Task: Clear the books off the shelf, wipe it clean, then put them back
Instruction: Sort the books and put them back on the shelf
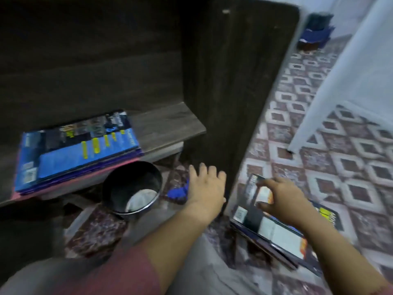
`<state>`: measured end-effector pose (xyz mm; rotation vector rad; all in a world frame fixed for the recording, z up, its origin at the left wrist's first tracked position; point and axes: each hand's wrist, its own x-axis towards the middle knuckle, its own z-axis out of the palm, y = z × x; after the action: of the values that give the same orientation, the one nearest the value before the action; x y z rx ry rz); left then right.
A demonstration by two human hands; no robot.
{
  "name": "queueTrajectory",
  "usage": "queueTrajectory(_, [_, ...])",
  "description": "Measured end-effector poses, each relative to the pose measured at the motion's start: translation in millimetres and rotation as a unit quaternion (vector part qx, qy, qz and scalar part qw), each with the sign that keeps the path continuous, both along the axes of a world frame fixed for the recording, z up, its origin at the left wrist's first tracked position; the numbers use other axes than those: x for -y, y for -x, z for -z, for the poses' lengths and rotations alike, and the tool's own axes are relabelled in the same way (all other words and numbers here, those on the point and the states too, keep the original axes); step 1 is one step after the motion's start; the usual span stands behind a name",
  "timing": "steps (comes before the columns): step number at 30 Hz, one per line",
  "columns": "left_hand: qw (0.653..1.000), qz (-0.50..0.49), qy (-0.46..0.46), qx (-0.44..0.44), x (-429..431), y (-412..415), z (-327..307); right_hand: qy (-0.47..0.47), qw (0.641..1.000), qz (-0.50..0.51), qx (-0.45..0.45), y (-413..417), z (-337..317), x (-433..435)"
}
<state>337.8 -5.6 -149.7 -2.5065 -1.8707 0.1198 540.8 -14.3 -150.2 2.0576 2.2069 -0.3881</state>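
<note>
On shelf [168,126], flat stack of blue-covered books [85,147].

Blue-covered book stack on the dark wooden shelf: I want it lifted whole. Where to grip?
Probably its near long edge, from the front: the blue-covered book stack lies flat along the front lip of the dark wooden shelf, and bare board beside its right end admits a second hand.

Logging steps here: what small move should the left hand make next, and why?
Probably lower the left hand and grip the blue cloth: open fingers hang right beside it on the floor by the pot, the shelf lies bare at its right end for wiping, and the right hand is on the floor books.
</note>
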Motion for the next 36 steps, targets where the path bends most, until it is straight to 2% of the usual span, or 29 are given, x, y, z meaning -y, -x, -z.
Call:
queueTrajectory(3, [0.996, 0.07, 0.053, 0.035, 9, -65, 18, 0.038, 0.996, 0.073, 0.017, -64, 26, 27])
queueTrajectory(6, [0.984, 0.122, 0.112, 0.058, 16, -92, 49, 0.077, 0.994, 0.081, 0.002, -89, 59, 52])
queueTrajectory(9, [0.978, 0.164, 0.13, 0.02, 19, -95, 74, 0.079, 0.994, 0.068, 0.014, -92, 90, 66])
queueTrajectory(13, [0.977, 0.172, 0.129, -0.006, 8, -91, 82, 0.079, 0.993, 0.055, 0.062, -84, 134, 77])
queueTrajectory(17, [0.974, 0.164, 0.148, -0.038, -1, -85, 90, 0.045, 0.993, 0.052, 0.094, -81, 144, 71])
queueTrajectory(21, [0.974, 0.166, 0.152, -0.041, -4, -86, 96, 0.076, 0.994, -0.002, 0.084, -93, 129, 57])
queueTrajectory(26, [0.974, 0.19, 0.122, 0.005, -5, -93, 99, 0.128, 0.984, -0.069, 0.101, -106, 94, 36])
queueTrajectory(30, [0.98, 0.182, 0.056, 0.053, -7, -92, 88, 0.049, 0.988, -0.08, 0.119, -101, 61, 30])
queueTrajectory(32, [0.979, 0.18, -0.019, 0.093, -10, -92, 74, -0.005, 0.988, -0.068, 0.138, -102, 31, 26])
queueTrajectory(34, [0.968, 0.201, -0.09, 0.12, -17, -92, 53, -0.051, 0.985, -0.06, 0.156, -102, -4, 22])
queueTrajectory(36, [0.953, 0.237, -0.12, 0.146, -23, -90, 29, -0.079, 0.982, -0.067, 0.157, -97, -39, 22])
